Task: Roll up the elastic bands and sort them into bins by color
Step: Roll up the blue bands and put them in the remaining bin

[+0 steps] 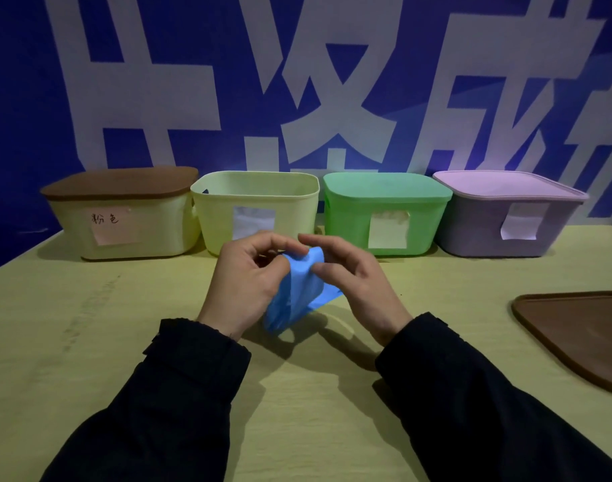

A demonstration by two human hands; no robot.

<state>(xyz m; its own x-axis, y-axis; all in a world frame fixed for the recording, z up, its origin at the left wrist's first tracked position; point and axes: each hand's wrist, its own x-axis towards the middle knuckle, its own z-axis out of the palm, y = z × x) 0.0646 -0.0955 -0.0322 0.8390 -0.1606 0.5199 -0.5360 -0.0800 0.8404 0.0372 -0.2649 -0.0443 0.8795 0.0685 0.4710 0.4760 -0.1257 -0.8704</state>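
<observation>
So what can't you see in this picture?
Head view, the only one:
- Inside the lidless pale yellow plastic bin: its front wall hides the bottom.
- Inside the three lidded bins: lids cover them.
- The soft blue elastic band: the left hand and right hand hide part, so how far it's rolled is unclear.
- The loose brown lid: cut off by the right edge.
- Three paper labels: writing unreadable.

Bkgd: blue wall banner (26,99) w/ large pale block characters, spans full width behind table. Tabletop (88,342) pale yellowish wood grain, faint scuff marks at left. Lighting dim, hard shadows cast on tabletop toward the viewer.
</observation>
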